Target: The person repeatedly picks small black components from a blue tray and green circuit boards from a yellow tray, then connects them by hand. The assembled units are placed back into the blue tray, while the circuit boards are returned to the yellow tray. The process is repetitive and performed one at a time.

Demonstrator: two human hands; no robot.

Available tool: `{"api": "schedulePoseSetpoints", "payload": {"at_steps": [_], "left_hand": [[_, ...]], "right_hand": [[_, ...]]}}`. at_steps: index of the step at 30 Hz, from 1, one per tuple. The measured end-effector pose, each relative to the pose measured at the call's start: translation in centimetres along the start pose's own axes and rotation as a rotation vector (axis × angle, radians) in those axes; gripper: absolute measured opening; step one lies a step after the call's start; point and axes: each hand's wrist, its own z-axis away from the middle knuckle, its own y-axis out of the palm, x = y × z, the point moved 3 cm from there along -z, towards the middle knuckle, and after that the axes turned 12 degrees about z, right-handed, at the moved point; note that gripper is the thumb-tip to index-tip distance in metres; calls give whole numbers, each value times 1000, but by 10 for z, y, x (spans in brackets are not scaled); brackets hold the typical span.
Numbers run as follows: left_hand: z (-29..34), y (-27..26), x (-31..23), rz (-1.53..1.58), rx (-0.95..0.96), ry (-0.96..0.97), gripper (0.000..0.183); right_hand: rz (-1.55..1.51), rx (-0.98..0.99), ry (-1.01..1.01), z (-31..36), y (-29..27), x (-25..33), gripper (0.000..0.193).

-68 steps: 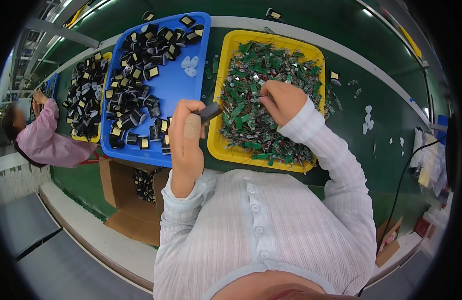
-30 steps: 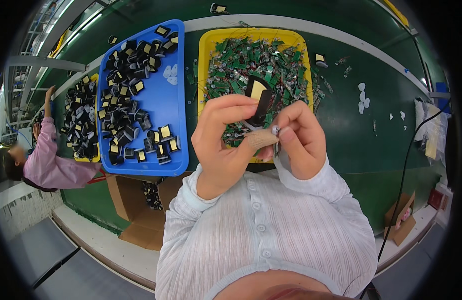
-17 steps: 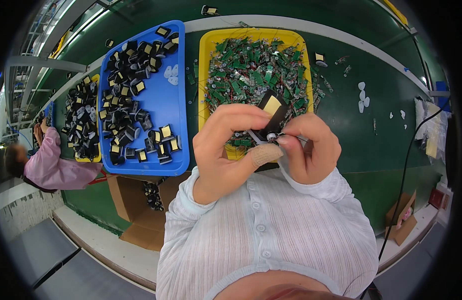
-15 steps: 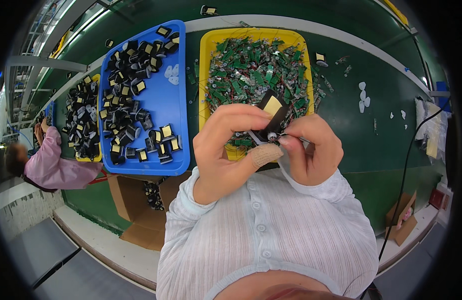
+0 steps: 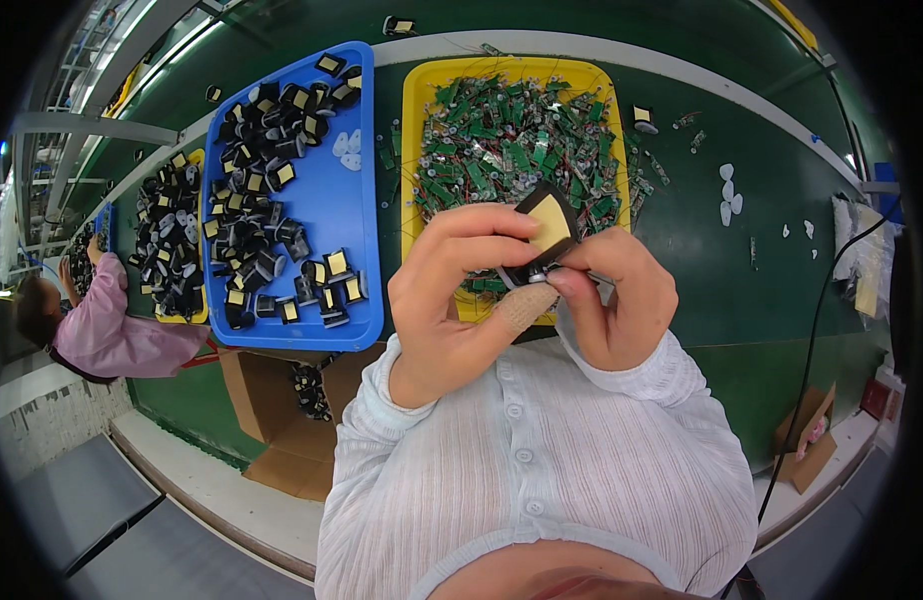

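Observation:
My left hand (image 5: 462, 285) grips a black plastic housing with a pale yellow patch (image 5: 550, 225) between its fingers and thumb. A tan bandage (image 5: 527, 309) wraps the left thumb. Close against it, my right hand (image 5: 627, 295) is closed in a pinch at the housing's lower end. A small shiny part (image 5: 538, 273) shows there between the two hands; what exactly the right fingertips hold is mostly hidden. Both hands are over the near edge of a yellow tray (image 5: 414, 130) heaped with green circuit boards (image 5: 492, 150) and thin wires.
To the left, a blue tray (image 5: 367, 200) holds many similar black housings (image 5: 247, 215) and white oval pieces (image 5: 348, 150). Beyond it are another yellow tray (image 5: 197, 300) and a person in pink (image 5: 122, 320). More white ovals (image 5: 727, 195) lie right. A cardboard box (image 5: 272, 430) sits below.
The black housing has turned in my left hand, so its yellow patch faces up more fully. The small part at its lower end is now more covered by my fingers.

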Motion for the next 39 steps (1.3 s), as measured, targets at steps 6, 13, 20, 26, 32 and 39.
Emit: {"api": "schedulePoseSetpoints", "payload": {"at_steps": [6,13,20,26,32,39], "left_hand": [[0,0,1,8,35,40,25],[5,-4,2,27,-5,69,23],[6,-1,4,135,-10,-109,22],[7,-2,8,165,1,-116,22],[5,-6,8,193,66,-128,29],[10,-8,6,287,23,-236,41]], "right_hand": [[23,-3,-21,0,0,1,20],[-304,152,148,3,4,-4,15],[-410,205,319,7,5,-12,18],[-468,200,350,7,6,-12,15],[-518,248,382,8,8,-15,15],[-542,322,329,6,-2,-12,15]]}}
